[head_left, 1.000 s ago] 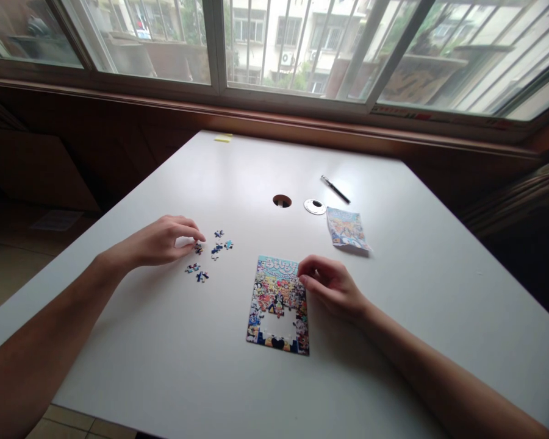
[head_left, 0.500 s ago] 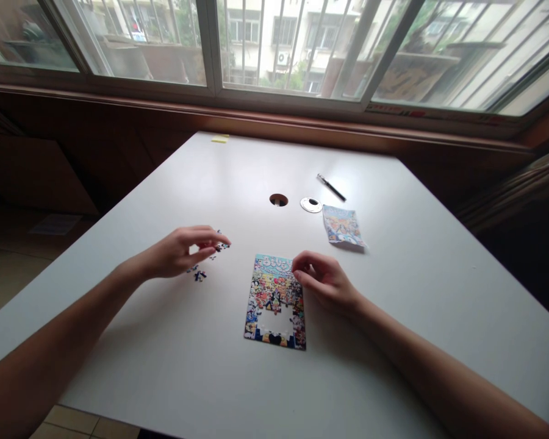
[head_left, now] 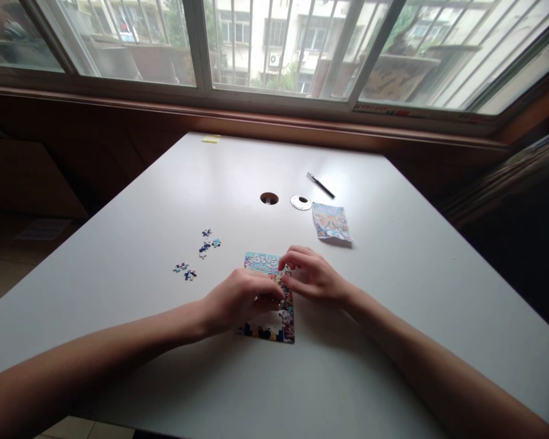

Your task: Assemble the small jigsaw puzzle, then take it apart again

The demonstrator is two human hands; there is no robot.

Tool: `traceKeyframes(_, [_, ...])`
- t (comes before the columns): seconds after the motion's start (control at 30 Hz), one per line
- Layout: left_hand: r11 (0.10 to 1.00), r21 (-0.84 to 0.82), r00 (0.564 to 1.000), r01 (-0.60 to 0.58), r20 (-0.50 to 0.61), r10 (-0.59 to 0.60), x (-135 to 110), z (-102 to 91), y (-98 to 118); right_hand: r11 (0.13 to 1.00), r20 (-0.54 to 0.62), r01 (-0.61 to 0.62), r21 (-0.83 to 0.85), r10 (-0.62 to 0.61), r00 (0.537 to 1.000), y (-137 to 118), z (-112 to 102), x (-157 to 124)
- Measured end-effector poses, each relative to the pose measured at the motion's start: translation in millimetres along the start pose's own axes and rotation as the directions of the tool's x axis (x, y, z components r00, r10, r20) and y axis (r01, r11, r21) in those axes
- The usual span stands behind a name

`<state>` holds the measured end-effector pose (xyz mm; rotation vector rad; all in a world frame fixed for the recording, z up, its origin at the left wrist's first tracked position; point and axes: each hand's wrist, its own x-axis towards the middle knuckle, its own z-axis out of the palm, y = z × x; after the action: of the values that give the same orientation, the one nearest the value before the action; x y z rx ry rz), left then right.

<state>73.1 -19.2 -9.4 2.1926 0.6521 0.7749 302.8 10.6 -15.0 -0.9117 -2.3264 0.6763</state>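
A partly filled jigsaw puzzle (head_left: 287, 317) with a colourful cartoon print lies flat on the white table. Over its middle, my left hand (head_left: 244, 299) is closed in a pinch and covers much of the picture. Its fingers hide what is between them. My right hand (head_left: 315, 277) rests at the puzzle's upper right edge, fingers curled but apart, holding nothing that I can see. Loose puzzle pieces (head_left: 204, 249) lie scattered left of the puzzle, with another small group of pieces (head_left: 189, 275) nearer to me.
Beyond my right hand lies a creased printed sheet (head_left: 332, 222). Farther back are a pen (head_left: 321, 185), a round cover (head_left: 301, 202) and a hole (head_left: 269, 199) in the table (head_left: 141, 244). A yellow strip (head_left: 211, 139) marks the far left corner, below the windows.
My left hand has moved right and nearer, from the loose pieces to over the puzzle. My right hand stays by the puzzle, its fingers a little more spread. The view has shifted slightly.
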Motion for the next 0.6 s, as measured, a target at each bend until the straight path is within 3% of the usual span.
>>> traceKeyframes(0.13, [0.985, 0.137, 0.994, -0.105, -0.02, 0.109, -8.0, 7.0, -8.8, 0.998, 0.114, 0.066, -0.01, -0.065, 0.991, -0.4, -2.8, -1.2])
traceKeyframes(0.3, [0.97, 0.211, 0.992, -0.124, 0.005, 0.126, -10.5, 10.5, -12.9, 0.994, 0.227, 0.106, -0.031, -0.097, 0.969, -2.2, -5.3, 0.8])
traceKeyframes(0.6, [0.916, 0.362, 0.984, -0.175, 0.08, 0.156, -8.6, 9.0, -7.8, 0.987, 0.264, 0.12, -0.103, -0.089, 0.96, -3.3, -4.3, 2.4])
